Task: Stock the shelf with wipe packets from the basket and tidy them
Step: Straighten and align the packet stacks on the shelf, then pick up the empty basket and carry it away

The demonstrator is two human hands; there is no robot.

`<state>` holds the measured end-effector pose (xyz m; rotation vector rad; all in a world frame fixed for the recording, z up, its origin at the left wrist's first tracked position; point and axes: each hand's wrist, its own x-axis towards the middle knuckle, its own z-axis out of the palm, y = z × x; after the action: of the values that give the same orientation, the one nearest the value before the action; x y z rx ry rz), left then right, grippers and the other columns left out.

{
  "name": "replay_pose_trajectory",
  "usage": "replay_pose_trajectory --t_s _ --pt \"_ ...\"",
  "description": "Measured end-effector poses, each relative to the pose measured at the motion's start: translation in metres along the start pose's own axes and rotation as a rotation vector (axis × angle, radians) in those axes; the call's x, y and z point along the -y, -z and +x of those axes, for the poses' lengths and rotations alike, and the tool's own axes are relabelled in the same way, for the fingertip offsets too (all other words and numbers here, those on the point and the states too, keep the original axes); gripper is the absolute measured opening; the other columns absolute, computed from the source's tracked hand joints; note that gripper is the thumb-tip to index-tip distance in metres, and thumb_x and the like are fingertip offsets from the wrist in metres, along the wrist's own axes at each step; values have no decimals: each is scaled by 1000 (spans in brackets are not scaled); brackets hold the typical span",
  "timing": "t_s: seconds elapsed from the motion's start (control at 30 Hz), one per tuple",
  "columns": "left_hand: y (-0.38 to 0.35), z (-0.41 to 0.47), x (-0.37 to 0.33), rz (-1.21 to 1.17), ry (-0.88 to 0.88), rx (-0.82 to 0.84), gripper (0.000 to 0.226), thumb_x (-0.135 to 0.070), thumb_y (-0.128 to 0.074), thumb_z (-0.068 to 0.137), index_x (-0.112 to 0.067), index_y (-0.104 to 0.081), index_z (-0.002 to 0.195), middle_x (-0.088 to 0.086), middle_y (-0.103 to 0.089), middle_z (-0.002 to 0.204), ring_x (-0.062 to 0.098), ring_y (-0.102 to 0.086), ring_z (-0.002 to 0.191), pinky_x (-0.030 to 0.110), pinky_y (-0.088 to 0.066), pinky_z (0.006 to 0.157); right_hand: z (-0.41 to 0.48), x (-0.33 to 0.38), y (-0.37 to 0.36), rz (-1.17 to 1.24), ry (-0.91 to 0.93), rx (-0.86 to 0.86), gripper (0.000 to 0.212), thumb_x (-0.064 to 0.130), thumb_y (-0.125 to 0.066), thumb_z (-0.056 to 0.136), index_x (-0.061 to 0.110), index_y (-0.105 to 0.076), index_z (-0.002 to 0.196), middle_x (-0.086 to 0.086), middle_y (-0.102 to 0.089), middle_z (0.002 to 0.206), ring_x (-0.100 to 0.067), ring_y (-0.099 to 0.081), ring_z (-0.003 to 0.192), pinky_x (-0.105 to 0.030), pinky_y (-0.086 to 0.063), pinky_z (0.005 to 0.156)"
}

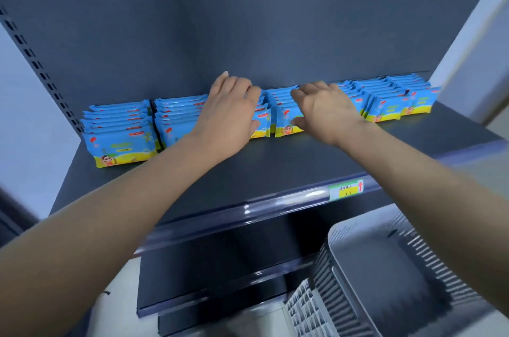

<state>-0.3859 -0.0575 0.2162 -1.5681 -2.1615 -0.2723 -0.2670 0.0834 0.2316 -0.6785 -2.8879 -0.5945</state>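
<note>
Several rows of blue-and-yellow wipe packets [121, 143] stand upright along the back of the dark shelf [248, 171]. My left hand [231, 113] grips a middle row of packets [261, 123], fingers curled over the tops and thumb on the front packet. My right hand [325, 113] grips the neighbouring row [286, 127] the same way, thumb pressed against its front. More rows [385, 107] continue to the right. The grey basket [385, 276] sits at the lower right; no packets show in its visible part.
A dark back panel [248, 19] rises behind the packets. A price label [346, 190] sits on the shelf's front rail. Lower shelves [220, 267] lie beneath. A slotted upright [35, 63] runs along the left edge.
</note>
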Motion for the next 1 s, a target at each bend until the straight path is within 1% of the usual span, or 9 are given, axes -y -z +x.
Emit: replay_pose_trajectory --t_s 0.17,0.3,0.43,0.6,0.7,0.77,0.83,0.9,1.0 --pt "33 -29 -45 30 -61 -178 46 -20 -70 74 1 -56 113 17 -57 109 37 -54 105 47 -25 112 -69 -9 24 17 -35 -37 50 36 -53 92 5 -44 130 -13 -49 130 -30 -42 124 -38 -32 100" --pt "56 -39 -82 2 -71 -294 49 -21 -73 71 0 -56 111 17 -57 109 38 -53 103 47 -26 111 -114 -28 41 63 -78 -122 55 34 -58 89 3 -44 132 -15 -50 130 -32 -43 124 -40 -32 100" --pt "64 -48 -125 -25 -50 -307 49 -22 -73 72 -1 -55 113 17 -56 111 37 -52 104 44 -25 110 -148 -55 41 71 -93 -176 52 36 -57 89 4 -47 130 -14 -52 129 -32 -44 122 -39 -33 99" --pt "35 -58 -192 -44 7 -259 50 -26 -73 73 0 -55 112 18 -57 113 38 -53 107 42 -28 106 -192 -98 1 102 -53 -98 53 39 -56 90 8 -45 130 -11 -51 130 -29 -44 123 -37 -32 100" --pt "3 -61 -241 -46 103 -168 51 -25 -76 70 1 -57 109 19 -58 109 38 -55 103 38 -25 101 -221 -134 -37 139 -28 -31 54 38 -57 89 9 -44 133 -11 -49 134 -29 -43 125 -38 -33 98" --pt "-22 -61 -282 -54 165 -119 51 -22 -78 69 2 -58 109 20 -59 107 40 -56 101 41 -28 103 -242 -166 -68 166 -8 32 54 38 -57 90 10 -44 133 -10 -49 134 -30 -43 125 -37 -35 98" --pt "-39 -66 -295 -103 238 -22 52 -24 -74 75 1 -56 116 19 -56 115 38 -52 109 45 -30 108 -250 -176 -93 242 -23 67 52 38 -57 90 9 -46 131 -11 -50 133 -30 -44 125 -37 -35 100" --pt "-55 -71 -326 -149 360 88 53 -29 -64 84 -3 -49 127 15 -49 127 33 -43 120 40 -26 109 -260 -203 -120 289 6 135 50 39 -56 90 8 -47 129 -13 -52 131 -30 -46 123 -37 -37 99" --pt "-75 -86 -355 -172 471 190 52 -29 -59 87 -5 -44 131 13 -44 134 31 -39 123 37 -26 107 -273 -232 -163 392 -31 295 53 36 -56 91 9 -44 135 -15 -51 134 -31 -50 121 -39 -41 100"
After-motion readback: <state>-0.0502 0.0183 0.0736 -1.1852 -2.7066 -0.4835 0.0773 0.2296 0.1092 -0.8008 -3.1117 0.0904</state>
